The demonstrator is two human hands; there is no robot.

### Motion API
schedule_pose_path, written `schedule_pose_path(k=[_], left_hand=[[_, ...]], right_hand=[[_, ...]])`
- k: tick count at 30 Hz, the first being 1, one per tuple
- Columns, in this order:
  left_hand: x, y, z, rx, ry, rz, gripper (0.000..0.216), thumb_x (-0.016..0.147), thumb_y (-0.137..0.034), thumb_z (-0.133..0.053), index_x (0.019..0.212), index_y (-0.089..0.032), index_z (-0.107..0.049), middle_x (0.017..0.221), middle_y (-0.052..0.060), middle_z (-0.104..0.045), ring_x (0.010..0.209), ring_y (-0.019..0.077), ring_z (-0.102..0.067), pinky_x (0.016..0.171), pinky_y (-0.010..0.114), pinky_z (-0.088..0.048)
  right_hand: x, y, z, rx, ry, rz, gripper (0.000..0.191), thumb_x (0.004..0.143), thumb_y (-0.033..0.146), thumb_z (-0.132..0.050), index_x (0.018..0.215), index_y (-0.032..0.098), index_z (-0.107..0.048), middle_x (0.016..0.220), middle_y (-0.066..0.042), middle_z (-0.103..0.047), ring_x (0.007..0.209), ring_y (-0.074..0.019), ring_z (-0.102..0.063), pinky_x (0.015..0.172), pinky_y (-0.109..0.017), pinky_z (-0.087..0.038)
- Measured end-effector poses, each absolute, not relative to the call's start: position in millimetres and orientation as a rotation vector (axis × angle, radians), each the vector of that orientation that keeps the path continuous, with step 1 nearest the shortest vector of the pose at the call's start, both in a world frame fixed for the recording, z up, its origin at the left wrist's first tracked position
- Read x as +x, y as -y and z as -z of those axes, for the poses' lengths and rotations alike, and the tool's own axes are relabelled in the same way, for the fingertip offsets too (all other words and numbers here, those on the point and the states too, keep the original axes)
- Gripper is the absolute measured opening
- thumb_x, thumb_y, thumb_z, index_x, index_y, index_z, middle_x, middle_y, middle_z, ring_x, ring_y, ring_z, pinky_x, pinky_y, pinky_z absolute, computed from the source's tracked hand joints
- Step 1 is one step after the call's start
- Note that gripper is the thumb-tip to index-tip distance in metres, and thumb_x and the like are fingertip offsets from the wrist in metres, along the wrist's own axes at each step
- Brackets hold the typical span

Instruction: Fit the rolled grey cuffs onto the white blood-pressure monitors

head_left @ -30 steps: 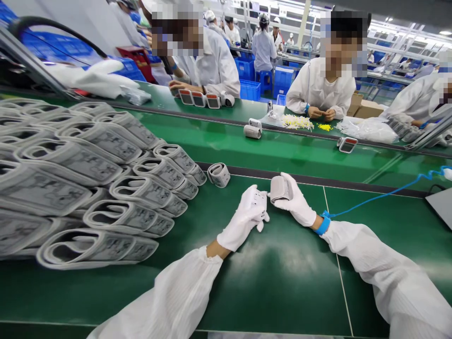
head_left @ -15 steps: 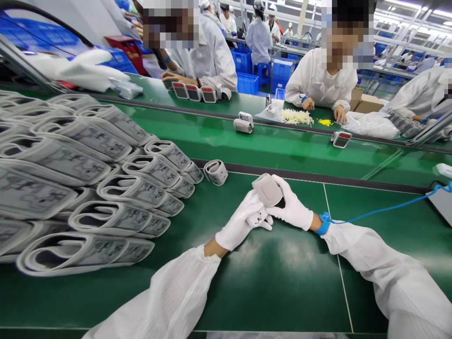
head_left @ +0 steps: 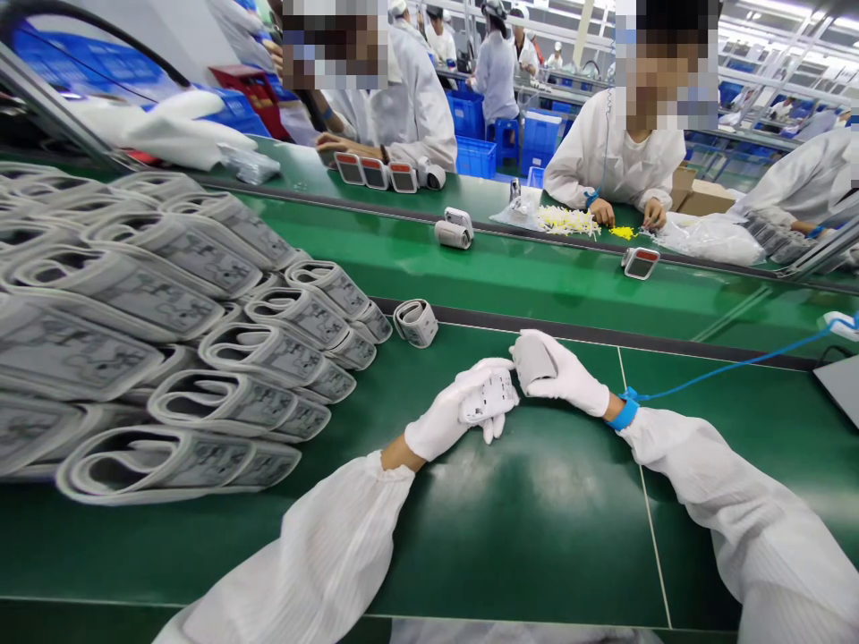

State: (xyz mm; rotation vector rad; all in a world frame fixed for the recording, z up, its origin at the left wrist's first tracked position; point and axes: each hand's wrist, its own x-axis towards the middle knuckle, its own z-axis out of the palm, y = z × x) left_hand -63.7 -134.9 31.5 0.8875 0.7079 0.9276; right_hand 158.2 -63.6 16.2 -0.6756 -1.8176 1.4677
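Note:
My gloved left hand [head_left: 463, 407] is closed round a white plastic device housing [head_left: 489, 399], its face with small slots turned up. Just to the right, my gloved right hand [head_left: 564, 371] grips a grey rolled cuff [head_left: 535, 365], thumb below and fingers over the top. A small gap separates the cuff from the housing. Both are held over the green table [head_left: 523, 528]. Left of my hands lies a big pile of grey rolled cuffs [head_left: 268, 367] with printed faces. One loose rolled cuff [head_left: 416, 322] sits between the pile and my hands.
A green conveyor belt [head_left: 537, 277] runs behind the table, carrying a device with a cuff [head_left: 454, 231] and another device [head_left: 641, 262]. Across it, co-workers sit by several devices [head_left: 376, 173] and small yellow parts [head_left: 623, 232]. A blue cord [head_left: 731, 368] runs from my right wristband.
My hands have drawn apart. The cuff, formerly against the housing, has moved right in my right hand, while the housing stays in my left. Devices on the belt have shifted slightly left.

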Motion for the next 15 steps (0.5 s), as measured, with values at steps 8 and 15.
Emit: schedule_pose_path(k=[8, 15], left_hand=[[-60, 132, -30, 0.626, -0.630, -0.966, 0.067, 0.094, -0.067, -0.045, 0.128, -0.010, -0.056, 0.085, 0.016, -0.072, 0.045, 0.0244, -0.063, 0.040, 0.032, -0.044], [-50, 139, -27, 0.702, -0.721, -1.005, 0.080, 0.091, -0.079, -0.039, 0.122, -0.009, -0.062, 0.066, 0.009, -0.065, 0.043, 0.0223, -0.060, 0.035, 0.029, -0.042]], right_hand=[[159, 59, -9, -0.717, 1.624, -1.598, 0.095, 0.066, 0.057, -0.091, 0.144, 0.022, -0.051, 0.150, -0.014, -0.054, 0.140, -0.0338, -0.051, 0.119, -0.053, -0.039], [151, 74, -18, -0.692, 1.808, -1.424, 0.090, 0.059, 0.040, -0.097, 0.136, 0.019, -0.054, 0.138, -0.013, -0.061, 0.126, -0.0303, -0.062, 0.110, -0.045, -0.049]])
